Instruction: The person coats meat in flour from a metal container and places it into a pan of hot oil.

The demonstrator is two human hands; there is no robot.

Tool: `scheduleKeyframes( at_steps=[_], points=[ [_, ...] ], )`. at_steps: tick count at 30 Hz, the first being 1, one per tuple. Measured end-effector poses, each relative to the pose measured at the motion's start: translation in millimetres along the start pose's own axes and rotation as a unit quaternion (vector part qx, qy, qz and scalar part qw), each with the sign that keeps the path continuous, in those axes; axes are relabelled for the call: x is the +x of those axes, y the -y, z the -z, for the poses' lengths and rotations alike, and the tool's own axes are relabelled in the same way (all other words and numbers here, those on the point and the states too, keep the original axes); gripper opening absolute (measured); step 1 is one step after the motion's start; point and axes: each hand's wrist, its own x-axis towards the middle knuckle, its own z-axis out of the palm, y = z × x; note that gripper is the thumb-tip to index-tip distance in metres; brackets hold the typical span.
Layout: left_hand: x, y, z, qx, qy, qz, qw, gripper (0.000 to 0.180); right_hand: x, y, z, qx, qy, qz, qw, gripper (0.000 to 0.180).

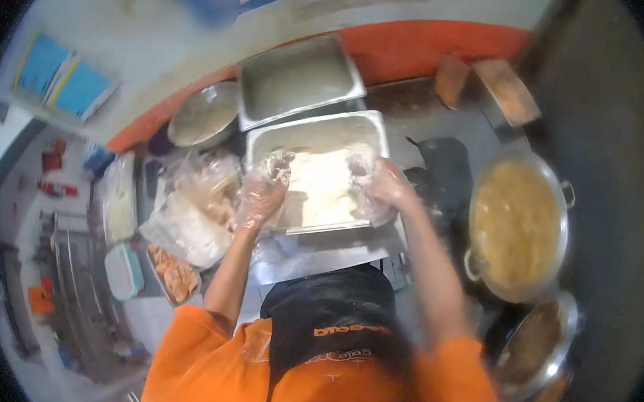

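A deep metal pan (305, 228) holding white flour (319, 185) lies in front of me. Both my hands wear clear, flour-dusted plastic gloves. My left hand (264, 192) reaches in over the pan's left side, fingers pointing away from me and caked with flour. At the right side, my right hand (383, 182) crosses the rim, its fingers inside the pan near the flour. Blur and flour hide whether either hand grips anything.
Left of the pan lie a clear plastic bag (199, 221) with pale contents and a tray of raw meat pieces (173, 272). Behind stand another metal pan (298, 76) and a metal bowl (204, 116). To the right sit a large two-handled pot (517, 226) of yellowish liquid and another bowl (537, 346).
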Motion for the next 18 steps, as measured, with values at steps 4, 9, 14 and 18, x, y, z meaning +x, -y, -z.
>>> scheduleKeyframes(
  at_steps=[4,9,14,18],
  points=[
    [-39.9,46.4,-1.4,-0.068,-0.016,0.143,0.987,0.026,109.2,-29.5,-86.5,-0.273,0.116,0.009,0.955,0.028],
    [-45.5,77.5,-23.9,-0.063,-0.100,0.028,0.993,0.029,125.7,26.0,-177.6,-0.218,0.017,0.130,0.967,0.033],
    [-53.9,79.9,-34.5,-0.145,-0.139,0.070,0.977,0.038,129.6,66.6,-177.1,-0.290,0.190,0.128,0.929,0.028],
    [-49.5,59.8,-21.2,-0.180,-0.160,0.069,0.968,0.041,80.2,103.5,-167.1,-0.441,0.336,0.144,0.819,0.032]
  ],
)
